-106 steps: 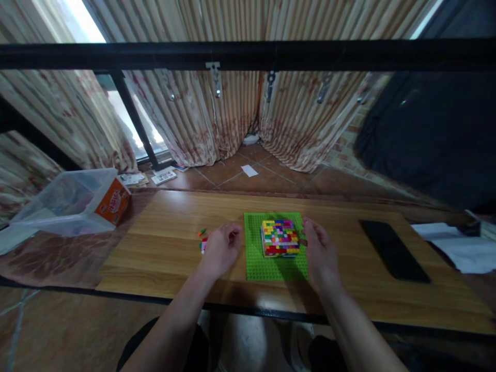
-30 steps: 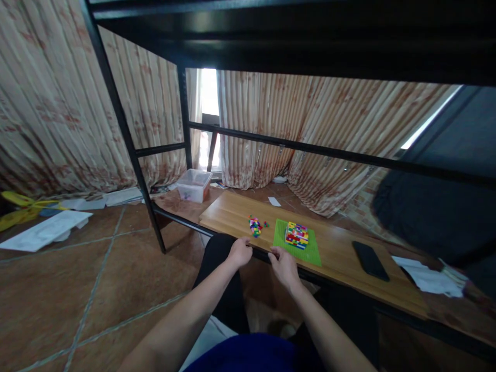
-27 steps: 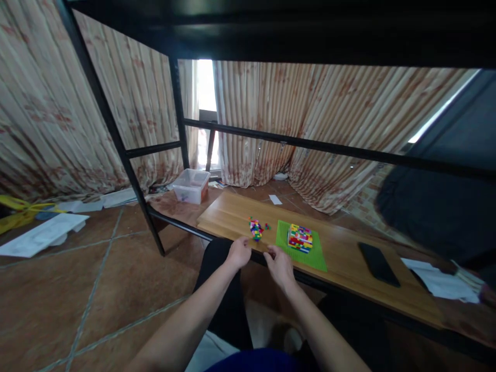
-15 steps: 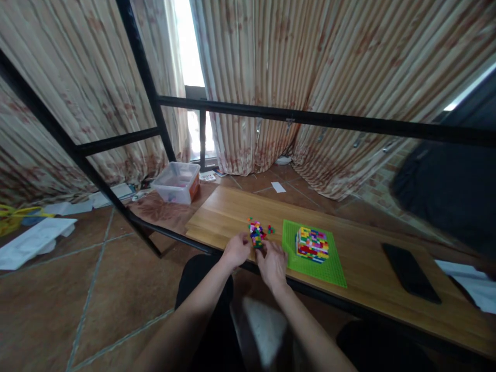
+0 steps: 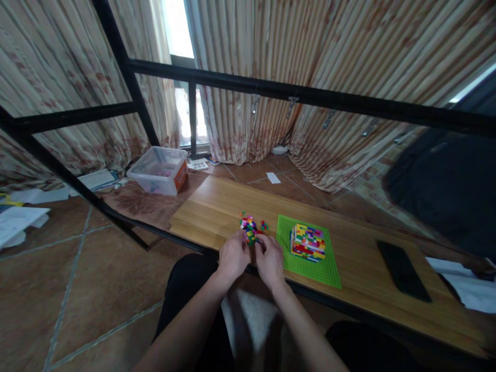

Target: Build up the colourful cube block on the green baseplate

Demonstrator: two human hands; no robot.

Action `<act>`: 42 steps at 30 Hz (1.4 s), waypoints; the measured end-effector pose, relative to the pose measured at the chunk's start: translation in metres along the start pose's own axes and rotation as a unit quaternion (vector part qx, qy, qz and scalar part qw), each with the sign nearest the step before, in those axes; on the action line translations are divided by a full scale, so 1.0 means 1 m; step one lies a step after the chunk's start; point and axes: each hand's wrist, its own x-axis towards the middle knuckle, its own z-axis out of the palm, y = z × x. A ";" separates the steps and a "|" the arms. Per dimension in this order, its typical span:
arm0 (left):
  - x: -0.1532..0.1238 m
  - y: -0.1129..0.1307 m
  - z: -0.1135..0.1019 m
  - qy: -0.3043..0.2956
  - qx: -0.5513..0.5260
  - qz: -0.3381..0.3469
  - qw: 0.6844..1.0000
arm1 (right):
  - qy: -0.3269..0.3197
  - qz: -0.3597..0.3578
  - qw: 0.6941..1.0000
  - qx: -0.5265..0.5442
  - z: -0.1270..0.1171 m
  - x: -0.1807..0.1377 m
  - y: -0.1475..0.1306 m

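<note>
A small pile of colourful toy bricks lies near the front edge of the wooden tabletop. My left hand is at the pile's near left side, its fingers curled inward. Facing it from the right is my right hand, thumb and fingers bent towards the green and yellow bricks at the pile's near end. Whatever sits between the fingertips is too small and partly hidden. To the right, a block built of many coloured bricks stands on a green baseplate.
A few loose bricks lie just right of the pile. Farther right is a dark flat phone-like slab. A clear plastic box stands on the floor beyond the left end. A black metal bar crosses ahead, before the curtains.
Both hands have come closer together at the near end of the pile, with fingers more curled. The camera view has shifted a little. The brick block and baseplate stay put.
</note>
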 end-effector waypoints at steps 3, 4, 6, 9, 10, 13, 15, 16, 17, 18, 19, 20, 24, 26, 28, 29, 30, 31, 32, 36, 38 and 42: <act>-0.001 0.002 0.001 -0.004 0.011 -0.007 1.000 | 0.036 0.021 0.995 0.093 -0.013 -0.008 0.004; -0.001 0.002 0.002 -0.005 0.013 -0.009 1.000 | 0.046 0.033 0.992 0.109 -0.019 -0.011 0.005; 0.000 0.001 0.003 -0.005 0.018 -0.006 1.000 | 0.060 0.056 0.990 0.119 -0.030 -0.019 0.008; 0.000 -0.001 0.004 0.001 0.028 0.006 1.000 | 0.083 0.083 0.986 0.115 -0.049 -0.025 0.013; 0.000 -0.002 0.005 0.001 0.033 0.010 0.999 | 0.094 0.087 0.986 0.110 -0.056 -0.025 0.015; 0.000 -0.001 0.005 0.000 0.042 0.016 0.999 | 0.130 0.082 0.985 0.075 -0.077 -0.017 0.024; 0.000 0.000 0.004 -0.001 0.045 0.015 0.999 | 0.152 0.066 0.985 0.044 -0.089 -0.007 0.033; 0.000 0.000 0.004 -0.003 0.047 0.013 0.999 | 0.158 0.056 0.985 0.032 -0.094 -0.001 0.039; 0.000 0.001 0.003 -0.006 0.050 0.012 0.999 | 0.162 0.044 0.986 0.020 -0.098 0.005 0.044; 0.000 0.002 0.003 -0.009 0.052 0.013 0.999 | 0.165 0.032 0.986 0.009 -0.101 0.010 0.049; 0.000 0.002 0.002 -0.010 0.052 0.013 0.999 | 0.159 0.021 0.987 -0.004 -0.103 0.015 0.054; 0.000 0.002 0.002 -0.010 0.050 0.013 0.999 | 0.152 0.011 0.988 -0.019 -0.105 0.019 0.058; 0.000 0.001 0.002 -0.005 0.037 0.015 0.999 | 0.122 -0.020 0.990 -0.074 -0.107 0.024 0.067; 0.000 0.000 0.002 -0.005 0.034 0.016 0.999 | 0.128 -0.015 0.989 -0.077 -0.106 0.023 0.069; 0.000 0.000 0.002 -0.007 0.036 0.016 0.999 | 0.135 -0.005 0.989 -0.067 -0.105 0.021 0.071; 0.000 -0.001 0.002 -0.009 0.040 0.016 0.999 | 0.136 0.000 0.989 -0.060 -0.104 0.021 0.072; 0.000 -0.001 0.002 -0.011 0.044 0.015 0.999 | 0.137 0.004 0.989 -0.052 -0.104 0.020 0.072; 0.000 -0.001 0.002 -0.012 0.047 0.014 0.999 | 0.138 0.008 0.989 -0.043 -0.103 0.020 0.073; 0.000 -0.001 0.002 -0.013 0.050 0.013 0.999 | 0.141 0.012 0.989 -0.034 -0.103 0.021 0.073; 0.000 0.000 0.003 -0.007 0.052 0.016 0.999 | 0.150 0.029 0.988 -0.014 -0.102 0.024 0.075; 0.000 0.000 0.004 -0.005 0.052 0.016 0.999 | 0.154 0.038 0.987 -0.016 -0.102 0.027 0.076; 0.000 0.000 0.003 -0.005 0.053 0.020 0.998 | 0.165 0.039 0.985 -0.025 -0.101 0.031 0.079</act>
